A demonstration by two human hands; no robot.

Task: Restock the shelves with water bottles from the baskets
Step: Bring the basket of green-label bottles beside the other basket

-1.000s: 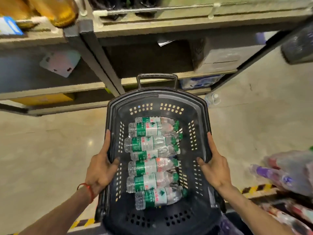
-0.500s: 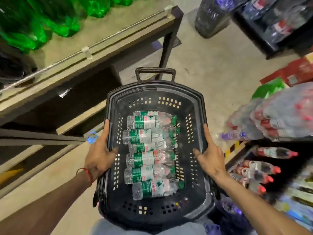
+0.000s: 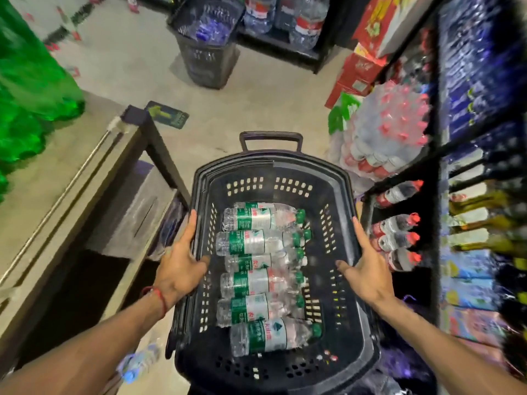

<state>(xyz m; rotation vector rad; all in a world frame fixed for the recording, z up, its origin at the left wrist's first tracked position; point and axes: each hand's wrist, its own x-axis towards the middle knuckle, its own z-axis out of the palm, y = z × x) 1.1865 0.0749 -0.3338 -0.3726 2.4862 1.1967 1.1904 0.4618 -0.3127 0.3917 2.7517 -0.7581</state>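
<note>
A black plastic basket hangs in front of me, carried by its two long sides. Several clear water bottles with green labels and green caps lie on their sides in a row inside it. My left hand grips the basket's left rim, thumb inside, with a red thread at the wrist. On the right rim sits my right hand, thumb hooked inside the wall. The basket's folded handle points away from me.
A grey shelf unit with green bottles stands at left. Shelves at right hold red-capped bottles and a wrapped bottle pack. A second dark basket with bottles stands on the floor ahead. One bottle lies on the floor near my left arm.
The view has swung right from the low grey shelf towards the aisle and the right-hand shelves. Both hands keep the same hold on the basket, which came along.
</note>
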